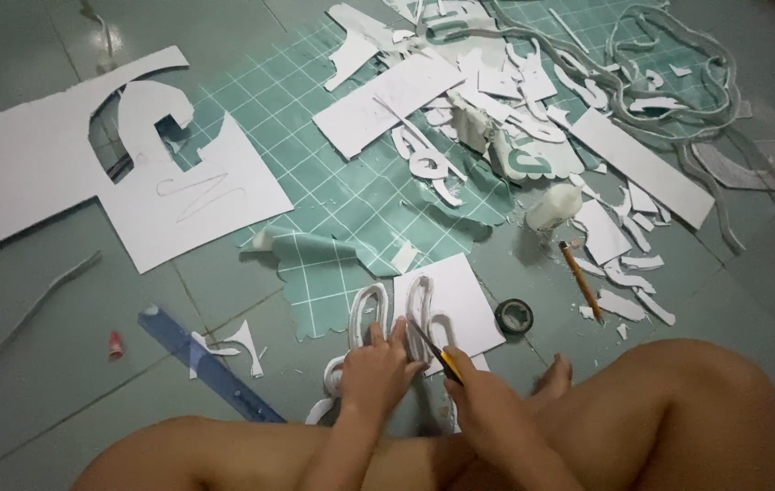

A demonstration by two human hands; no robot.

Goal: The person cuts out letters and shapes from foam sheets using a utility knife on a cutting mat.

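White curved foam-board cutout strips (378,314), lying flat on the floor | thin yellow-and-black craft knife (435,350), tilted, blade seemingly on a white square foam sheet (455,300).

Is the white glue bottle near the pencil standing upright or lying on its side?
Lying on its side. The white bottle rests lengthwise on the green cutting mat, just above the pencil.

A single head-worn camera looked steeply down and forward from the seated person's own height. The floor (15,300) filled the frame; the bent knees sat closest at the bottom edge, the cutting mat (333,209) farther off.
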